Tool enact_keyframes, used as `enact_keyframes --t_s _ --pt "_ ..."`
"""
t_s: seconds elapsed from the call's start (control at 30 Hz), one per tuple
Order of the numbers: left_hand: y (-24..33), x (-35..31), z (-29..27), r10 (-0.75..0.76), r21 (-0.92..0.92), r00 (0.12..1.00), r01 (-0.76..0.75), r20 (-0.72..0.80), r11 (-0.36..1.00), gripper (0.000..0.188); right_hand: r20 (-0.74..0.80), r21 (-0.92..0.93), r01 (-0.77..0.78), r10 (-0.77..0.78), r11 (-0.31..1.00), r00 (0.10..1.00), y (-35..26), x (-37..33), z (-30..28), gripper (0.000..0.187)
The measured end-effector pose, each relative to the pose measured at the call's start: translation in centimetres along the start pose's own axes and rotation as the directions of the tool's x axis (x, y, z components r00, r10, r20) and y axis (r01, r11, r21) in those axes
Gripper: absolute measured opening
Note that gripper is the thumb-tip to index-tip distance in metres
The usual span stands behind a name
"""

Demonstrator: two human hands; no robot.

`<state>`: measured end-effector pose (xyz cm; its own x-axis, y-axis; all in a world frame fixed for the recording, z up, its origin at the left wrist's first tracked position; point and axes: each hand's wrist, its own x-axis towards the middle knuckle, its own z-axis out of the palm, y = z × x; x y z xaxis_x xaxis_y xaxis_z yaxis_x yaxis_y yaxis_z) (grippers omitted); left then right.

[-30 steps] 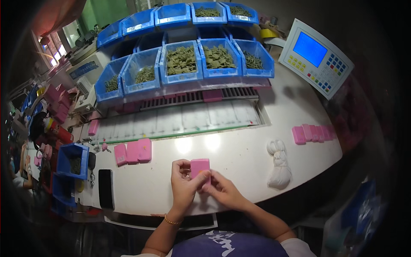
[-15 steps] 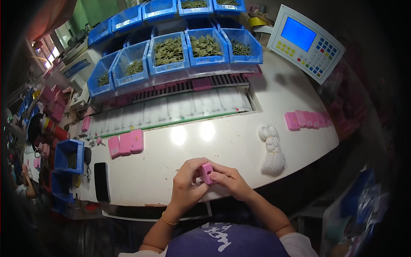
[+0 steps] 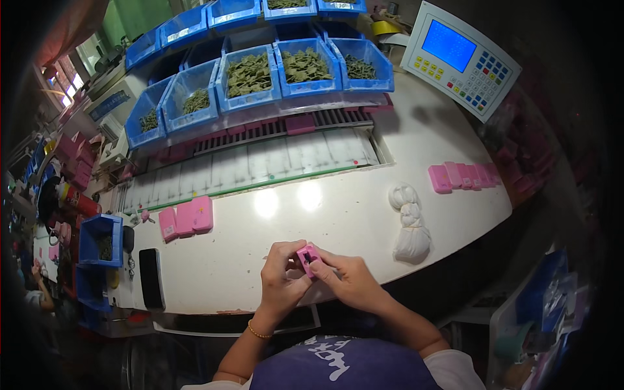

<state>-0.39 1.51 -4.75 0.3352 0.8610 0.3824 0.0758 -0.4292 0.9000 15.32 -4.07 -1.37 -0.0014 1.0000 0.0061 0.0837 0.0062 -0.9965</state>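
I see a white worktop [image 3: 351, 234] catching two light spots [image 3: 266, 203], a bright window [image 3: 67, 79] upper left.

A black phone [image 3: 151, 278] lies left of a white bundle [image 3: 411, 226].

Table [image 3: 351, 218] bears 1 phone [image 3: 151, 278], 1 white bundle [image 3: 411, 224], pink blocks [image 3: 185, 218]

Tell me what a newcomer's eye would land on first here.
Probably the blue bins in rows along the back, several holding green pieces. Next, likely the glowing blue screen at upper right, then the small pink block held between the left hand and right hand at front center.
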Motion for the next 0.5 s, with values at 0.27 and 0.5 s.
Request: enact_keyframes --t_s 0.27,0.5 --pt "-0.9 -0.2 -1.5 -0.122 -0.286 0.989 0.140 0.080 0.948 0.063 -0.172 0.068 -0.045 0.057 0.997 0.983 1.2 0.0 -0.2 0.039" --pt "-0.7 -0.2 -0.9 -0.194 -0.514 0.979 0.195 0.057 0.835 0.062 -0.253 0.515 0.025 0.124 0.857 0.960 2.0 1.1 0.0 0.042"
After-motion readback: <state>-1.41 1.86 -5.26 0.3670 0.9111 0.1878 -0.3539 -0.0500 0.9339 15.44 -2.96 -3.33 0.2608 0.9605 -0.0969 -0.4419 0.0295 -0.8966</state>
